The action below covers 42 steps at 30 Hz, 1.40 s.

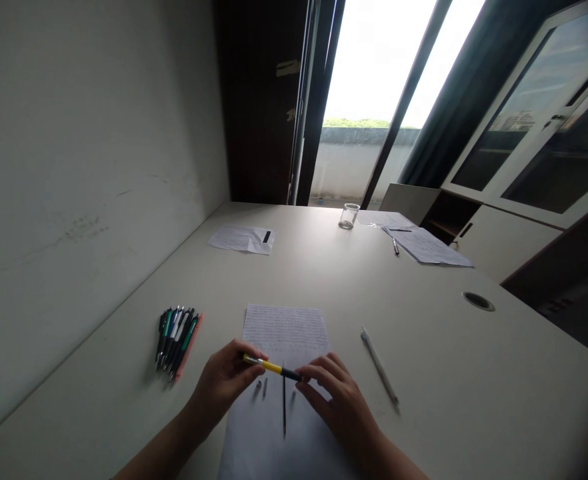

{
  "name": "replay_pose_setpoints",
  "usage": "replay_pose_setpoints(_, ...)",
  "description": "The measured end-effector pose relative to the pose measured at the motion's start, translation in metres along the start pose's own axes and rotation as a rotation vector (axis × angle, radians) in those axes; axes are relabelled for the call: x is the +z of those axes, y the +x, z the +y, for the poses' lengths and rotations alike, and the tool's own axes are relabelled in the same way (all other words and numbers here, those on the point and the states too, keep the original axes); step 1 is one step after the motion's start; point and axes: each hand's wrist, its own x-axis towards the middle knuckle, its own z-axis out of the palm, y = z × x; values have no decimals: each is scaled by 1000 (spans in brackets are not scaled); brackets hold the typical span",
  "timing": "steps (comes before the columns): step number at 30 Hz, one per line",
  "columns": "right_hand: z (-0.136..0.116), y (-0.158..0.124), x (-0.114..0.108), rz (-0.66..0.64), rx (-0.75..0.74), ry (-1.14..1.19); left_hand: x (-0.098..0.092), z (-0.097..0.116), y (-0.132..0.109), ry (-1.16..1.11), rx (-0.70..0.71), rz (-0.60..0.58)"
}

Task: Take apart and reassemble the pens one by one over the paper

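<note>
A white table (174,280) is spreading around a written sheet (284,327), with a wall (74,133) rising to the sheet's left and a window (374,67) glowing beyond it. Over the sheet, a yellow-and-black pen (273,367) is slanting nearly crosswise, its dark end pointing right. It is bridging two separated hands, the left hand (224,378) gripping the yellow end, the right hand (338,389) pinching the dark one.

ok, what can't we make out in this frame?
All in the head view:
- Right end of the yellow-and-black pen: covered by the right hand.
- Writing on the paper under the hands: too small to read.
- Near end of that paper: cut off by the bottom edge.
- Number of pens in the pen bundle: they overlap.
- Small pieces on the paper: too small to identify.
</note>
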Motion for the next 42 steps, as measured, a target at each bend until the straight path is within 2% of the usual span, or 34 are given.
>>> replay_pose_setpoints(6,-2,0,-3,63,4,58,-1,-1,1,41,-1,-30)
replay_pose_setpoints(14,-1,-2,-8,93,96,205,0,5,2,193,49,-77)
replay_pose_setpoints(24,4,-6,-12,186,378,484,-3,-4,2,154,0,-9)
replay_pose_setpoints(28,8,-8,-18,219,367,471,-6,-7,4,166,-9,45)
replay_pose_setpoints(30,9,-9,-21,177,298,375,-7,-8,4,164,-17,83)
replay_pose_setpoints(35,7,-10,-22,-89,85,37,-7,-10,3,138,-25,101)
replay_pose_setpoints(38,7,-10,-18,-161,41,-102,-7,-10,2,143,-23,100)
replay_pose_setpoints(42,8,-11,-15,-217,31,-170,-8,-10,3,138,-19,80)
